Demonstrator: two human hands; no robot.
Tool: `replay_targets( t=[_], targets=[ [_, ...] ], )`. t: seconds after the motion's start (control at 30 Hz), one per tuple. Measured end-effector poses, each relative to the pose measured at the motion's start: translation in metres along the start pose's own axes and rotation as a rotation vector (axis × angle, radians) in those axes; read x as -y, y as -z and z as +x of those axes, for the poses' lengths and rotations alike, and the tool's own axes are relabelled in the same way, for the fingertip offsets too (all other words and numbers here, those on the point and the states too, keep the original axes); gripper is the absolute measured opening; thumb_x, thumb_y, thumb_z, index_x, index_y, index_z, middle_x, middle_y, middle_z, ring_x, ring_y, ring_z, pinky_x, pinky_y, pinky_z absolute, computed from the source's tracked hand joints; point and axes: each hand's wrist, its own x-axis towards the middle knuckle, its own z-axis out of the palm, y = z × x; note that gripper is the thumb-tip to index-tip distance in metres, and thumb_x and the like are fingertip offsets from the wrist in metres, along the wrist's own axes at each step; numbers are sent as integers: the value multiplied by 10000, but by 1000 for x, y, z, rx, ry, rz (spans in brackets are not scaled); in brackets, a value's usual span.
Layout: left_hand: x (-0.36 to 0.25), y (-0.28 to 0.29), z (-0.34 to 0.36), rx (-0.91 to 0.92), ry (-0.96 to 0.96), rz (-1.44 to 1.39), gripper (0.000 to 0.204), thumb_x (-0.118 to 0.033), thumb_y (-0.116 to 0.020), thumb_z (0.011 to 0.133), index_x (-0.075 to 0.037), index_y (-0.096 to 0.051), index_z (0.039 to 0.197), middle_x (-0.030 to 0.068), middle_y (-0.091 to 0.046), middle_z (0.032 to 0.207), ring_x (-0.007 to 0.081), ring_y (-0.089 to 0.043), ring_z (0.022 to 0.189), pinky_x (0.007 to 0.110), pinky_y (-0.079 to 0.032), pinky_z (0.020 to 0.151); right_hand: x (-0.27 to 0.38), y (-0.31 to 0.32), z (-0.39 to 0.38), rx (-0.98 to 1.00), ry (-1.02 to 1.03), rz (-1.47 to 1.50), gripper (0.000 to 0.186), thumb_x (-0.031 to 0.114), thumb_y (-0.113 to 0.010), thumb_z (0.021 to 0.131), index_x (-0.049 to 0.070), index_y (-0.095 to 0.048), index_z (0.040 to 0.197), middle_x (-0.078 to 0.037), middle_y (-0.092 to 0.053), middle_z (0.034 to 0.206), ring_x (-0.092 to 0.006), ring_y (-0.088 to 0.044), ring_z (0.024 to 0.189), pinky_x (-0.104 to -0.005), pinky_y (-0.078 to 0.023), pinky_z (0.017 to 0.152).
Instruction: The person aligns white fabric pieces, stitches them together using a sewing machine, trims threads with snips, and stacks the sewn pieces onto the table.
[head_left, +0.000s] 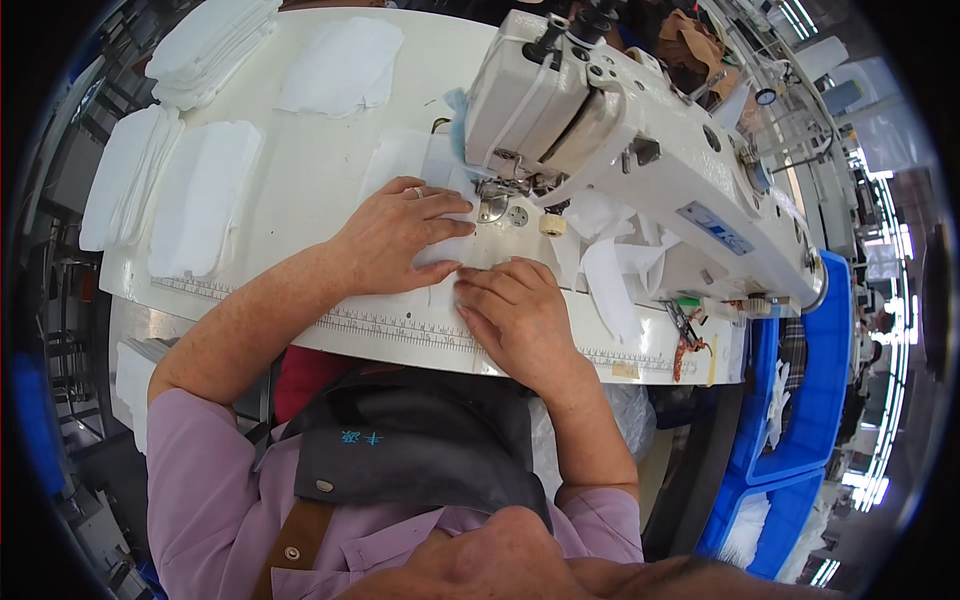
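This is a sewing workshop — a garment or textile factory floor. An industrial sewing machine [640, 140] fills the upper centre of the frame, bolted onto a white worktop [310, 160] with a measuring scale [400, 325] printed along its near edge. Stacks of cut white fabric pieces [170, 170] wait at the upper left, more of them piled at the very top. Blue plastic bins [800, 420] stand at the lower right, holding white scraps. Further right, rows of strip lights [890, 330] and other workstations run off into the distance — a long production hall, not a home.
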Motion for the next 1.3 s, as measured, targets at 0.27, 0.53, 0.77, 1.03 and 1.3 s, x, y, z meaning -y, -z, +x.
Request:
replay_targets(
  t=[0.27,0.53,0.77,1.03,1.3],
  targets=[
    [3,-3,-5,45,80,-15,452,-238,-772,850,-99,-716,1277,71,-656,1393,225,-596,1315,453,-407,1157,-17,-7,25,17,-27,-101,213,158,-787,826,60,-755,1013,-43,-746,1114,-224,-672,1006,-399,-504,918],
    [12,6,2,10,65,-13,433,-269,-761,895,-85,-713,1284,75,-669,1361,223,-604,1301,462,-394,1167,-27,-19,30,-8,-105,-226,366,204,-765,866,43,-690,1186,-82,-678,1299,-264,-692,1016,-428,-505,903],
    [59,31,15,-244,583,105,307,-347,-776,907,-69,-750,1034,83,-718,1151,272,-669,1098,479,-472,951,-29,-17,28,-3,-98,-206,361,220,-743,888,36,-679,1192,-98,-668,1299,-281,-691,1001,-444,-493,916],
    [76,7,38,-113,652,56,209,-249,-761,899,-68,-719,994,111,-732,984,341,-702,937,434,-533,848,-29,-18,27,-38,-64,-198,320,190,-760,868,54,-678,1145,-112,-692,1244,-304,-685,982,-454,-509,879],
    [132,62,60,-547,639,-343,213,-178,-751,907,-40,-628,1013,100,-747,997,245,-706,846,354,-565,787,-28,-18,28,-63,-45,-195,306,151,-759,855,61,-674,1135,-104,-697,1220,-302,-669,1002,-472,-510,873]
  ],
)
